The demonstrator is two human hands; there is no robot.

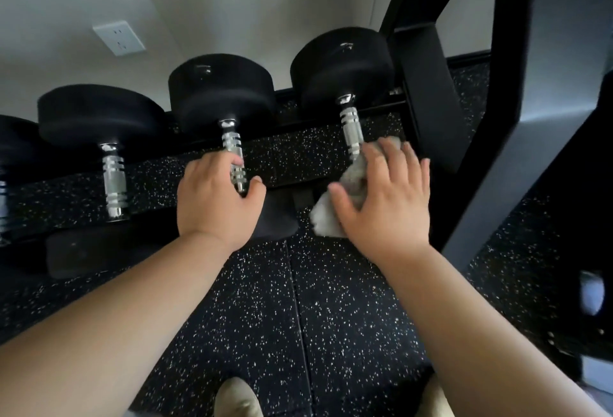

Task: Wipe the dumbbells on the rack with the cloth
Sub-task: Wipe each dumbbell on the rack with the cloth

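In the head view, the right hand lies with fingers spread and nearly straight over the grey cloth, pressing it down on the near end of the right dumbbell, whose steel handle runs out from under the fingertips toward the far head. The left hand curls its fingers and thumb round the near part of the middle dumbbell's handle, apparently to steady it or brace the body. A third dumbbell sits to the left, untouched, on the same low rack. To wipe well, I judge the cloth should be wrapped round the handle rather than laid flat on top, then drawn along its length with a twist so the knurled grooves and the underside get cleaned, and carried on over both heads. The near head of the right dumbbell is covered by the hand and cloth, so how much of it the cloth touches cannot be told. The right fingertips are blurred. A fourth dumbbell at the far left is cut off by the frame edge, and the rack's near rail is lost in shadow.
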